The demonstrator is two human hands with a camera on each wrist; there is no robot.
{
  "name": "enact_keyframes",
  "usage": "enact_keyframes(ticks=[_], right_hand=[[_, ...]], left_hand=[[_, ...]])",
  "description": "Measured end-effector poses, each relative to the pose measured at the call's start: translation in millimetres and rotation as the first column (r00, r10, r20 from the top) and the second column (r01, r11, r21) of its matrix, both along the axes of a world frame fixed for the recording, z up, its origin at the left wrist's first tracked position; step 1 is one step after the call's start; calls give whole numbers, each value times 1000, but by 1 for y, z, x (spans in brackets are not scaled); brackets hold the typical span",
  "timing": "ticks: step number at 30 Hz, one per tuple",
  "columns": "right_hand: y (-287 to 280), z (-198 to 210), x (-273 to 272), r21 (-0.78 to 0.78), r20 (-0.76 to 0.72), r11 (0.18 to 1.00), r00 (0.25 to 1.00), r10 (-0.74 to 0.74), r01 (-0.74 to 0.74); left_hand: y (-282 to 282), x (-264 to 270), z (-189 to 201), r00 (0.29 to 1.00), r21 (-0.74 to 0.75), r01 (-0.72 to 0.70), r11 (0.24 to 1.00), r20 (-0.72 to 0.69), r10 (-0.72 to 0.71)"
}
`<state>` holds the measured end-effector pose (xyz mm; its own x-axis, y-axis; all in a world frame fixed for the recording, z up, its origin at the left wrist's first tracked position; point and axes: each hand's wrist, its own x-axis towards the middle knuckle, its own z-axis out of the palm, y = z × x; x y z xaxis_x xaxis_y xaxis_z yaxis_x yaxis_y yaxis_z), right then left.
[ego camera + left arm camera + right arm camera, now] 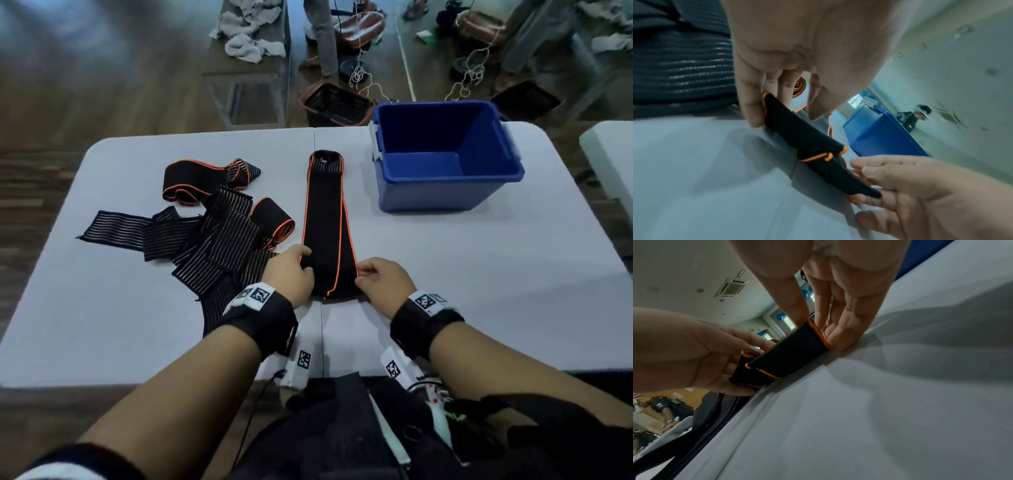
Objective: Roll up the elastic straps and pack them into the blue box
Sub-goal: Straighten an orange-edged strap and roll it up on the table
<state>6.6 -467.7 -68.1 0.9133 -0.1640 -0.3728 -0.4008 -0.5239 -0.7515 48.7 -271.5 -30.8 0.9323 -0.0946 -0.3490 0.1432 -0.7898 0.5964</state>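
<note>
A black elastic strap with orange edging (325, 219) lies lengthwise down the middle of the white table (479, 291), folded double. My left hand (291, 274) pinches its near left edge and my right hand (380, 277) pinches its near right edge. In the left wrist view the strap's near end (803, 136) lifts off the table between my left hand's fingers (754, 104) and my right hand (900, 186). The right wrist view shows the same end (789, 353) held at both sides. The blue box (442, 154) stands open and empty at the far right.
A tangle of striped and orange-edged straps (212, 226) covers the table's left half, beside my left hand. Beyond the far edge are a dark basket (334, 102), white cord (363, 75) and a bench with grey rags (250, 34). A person (914, 116) sits in the background.
</note>
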Motion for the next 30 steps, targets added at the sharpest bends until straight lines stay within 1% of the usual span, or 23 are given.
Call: enact_keyframes(ticks=[2,6,9,11,15,18,19,20,22,24,26,28,29,30], right_hand=[[-1,0,-1,13,-1,1000,1000,5,-5],[-2,1,-5,86,9,996,1000,-13,12],[-1,2,-9,150,12,987,998,-57,54],[-1,3,-12,201,3,976,996,-89,86],[-2,9,-16,247,-25,965,996,-83,86],[-3,9,-17,243,-44,968,997,-59,68],[-3,11,-17,225,-51,973,998,-44,54],[-4,14,-18,185,-53,982,998,-14,23],[-7,20,-22,26,-23,994,994,104,-104],[-9,27,-26,-89,18,963,966,257,-255],[-9,27,-28,-162,25,916,926,376,-367],[-7,23,-27,-248,-17,853,883,469,-459],[-6,21,-27,-272,-40,834,872,488,-479],[-4,20,-26,-283,-48,834,876,480,-473]], left_hand=[[-2,-5,-1,996,-60,-82,995,-31,80],[-7,-16,1,986,-163,-152,975,-93,138],[-12,-22,-1,961,-276,-253,927,-184,207],[-13,-25,-4,956,-301,-272,914,-197,219],[-9,-28,-6,961,-276,-271,922,-139,241],[-7,-29,-3,952,-336,-285,898,-208,225],[-5,-30,-4,958,-337,-263,904,-201,203],[-1,-31,-3,972,-320,-212,923,-164,167],[8,-33,0,997,-237,-54,970,-72,38],[14,-37,3,993,-149,110,983,-34,-117],[16,-38,1,968,-71,246,967,-28,-249],[16,-39,-5,947,-23,320,947,-33,-321],[15,-39,-8,946,-16,322,947,-29,-322],[14,-39,-10,952,-19,305,952,-16,-306]])
